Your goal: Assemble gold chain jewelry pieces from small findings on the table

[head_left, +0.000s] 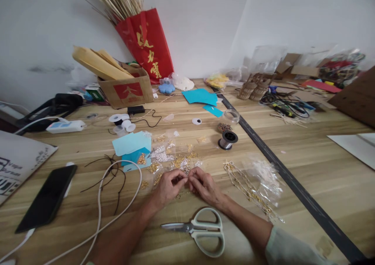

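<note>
My left hand [170,187] and my right hand [205,186] meet at the fingertips near the middle of the table. Both have thumb and fingers pinched together; whatever lies between them is too small to make out. A short piece of fine chain [184,195] lies just below the fingertips. Beyond my hands are small gold beads [178,162] and silver pieces [162,154], some in clear bags. Scissors [202,230] with pale handles lie closer to me, blades pointing left. To the right, long gold and silver chains [249,192] lie beside clear bags [265,179].
A wire spool [227,140] stands beyond my right hand. Left are blue cards [131,143], a white cable [99,206] and a black phone [47,198]. A cardboard box [125,89] and red bag [149,42] stand at the back. A dark strip [263,148] crosses the table.
</note>
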Demonstrator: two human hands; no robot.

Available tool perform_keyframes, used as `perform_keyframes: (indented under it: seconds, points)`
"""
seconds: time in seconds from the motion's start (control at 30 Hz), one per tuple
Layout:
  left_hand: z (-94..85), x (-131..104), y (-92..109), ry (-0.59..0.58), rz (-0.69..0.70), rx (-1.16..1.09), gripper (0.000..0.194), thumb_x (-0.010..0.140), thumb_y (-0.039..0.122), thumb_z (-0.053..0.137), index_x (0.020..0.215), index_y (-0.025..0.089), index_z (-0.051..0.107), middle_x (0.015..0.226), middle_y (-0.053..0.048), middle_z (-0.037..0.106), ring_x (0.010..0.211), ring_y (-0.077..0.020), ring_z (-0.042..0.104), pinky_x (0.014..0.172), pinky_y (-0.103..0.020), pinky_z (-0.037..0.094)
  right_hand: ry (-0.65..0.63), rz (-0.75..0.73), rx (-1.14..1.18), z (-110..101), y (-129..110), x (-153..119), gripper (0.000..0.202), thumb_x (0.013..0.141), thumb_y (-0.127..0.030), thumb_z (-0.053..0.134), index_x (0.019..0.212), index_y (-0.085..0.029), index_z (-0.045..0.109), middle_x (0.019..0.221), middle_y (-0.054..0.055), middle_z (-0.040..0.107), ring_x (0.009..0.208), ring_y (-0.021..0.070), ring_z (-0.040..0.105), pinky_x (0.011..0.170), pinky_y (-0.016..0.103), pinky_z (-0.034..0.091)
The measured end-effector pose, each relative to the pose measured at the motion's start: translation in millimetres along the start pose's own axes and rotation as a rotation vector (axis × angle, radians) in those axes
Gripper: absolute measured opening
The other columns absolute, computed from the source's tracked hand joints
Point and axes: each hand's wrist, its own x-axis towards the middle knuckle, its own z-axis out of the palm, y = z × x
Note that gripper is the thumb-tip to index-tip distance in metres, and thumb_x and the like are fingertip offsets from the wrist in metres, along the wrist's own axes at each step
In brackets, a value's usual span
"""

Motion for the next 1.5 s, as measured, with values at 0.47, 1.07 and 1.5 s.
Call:
perform_keyframes:
  seconds: [0.47, 1.07, 1.5]
  points:
    - [1.9, -0.4, -1.8, -0.009, -0.074, -0.153, 0.015, 0.081, 0.022, 0.056, 0.086, 0.014, 0.068, 0.070, -0.003, 0.069, 0.063, -0.0139, 0.060, 0.058, -0.022, 0.046, 0.010, 0.000, 0.019, 0.4, -2.5, 1.1, 0.033, 0.096, -0.051, 0.037, 0.089, -0.020, 0.044, 0.059, -0.004, 0.051, 0.050, 0.0097, 0.046, 0.050, 0.021, 0.037]
    - [-0.3, 1.2, 1.5, -0.071, -0.122, -0.245, 0.018, 0.081, 0.029, 0.057, 0.072, 0.014, 0.061, 0.065, -0.002, 0.062, 0.060, -0.0121, 0.053, 0.057, -0.022, 0.041, -0.008, 0.004, 0.012, -4.2, -2.7, -0.2, 0.027, 0.098, -0.043, 0.037, 0.099, -0.019, 0.048, 0.068, -0.001, 0.058, 0.057, 0.0106, 0.053, 0.055, 0.022, 0.045]
    - [-20.1, 3.3, 4.5, -0.068, -0.156, -0.271, 0.017, 0.077, 0.029, 0.061, 0.069, 0.014, 0.060, 0.065, 0.000, 0.057, 0.062, -0.0114, 0.051, 0.059, -0.022, 0.041, -0.144, -0.098, -0.762, -25.6, -35.0, -5.0, 0.019, 0.096, -0.013, 0.039, 0.104, -0.018, 0.055, 0.087, 0.005, 0.063, 0.072, 0.0137, 0.058, 0.063, 0.022, 0.041]
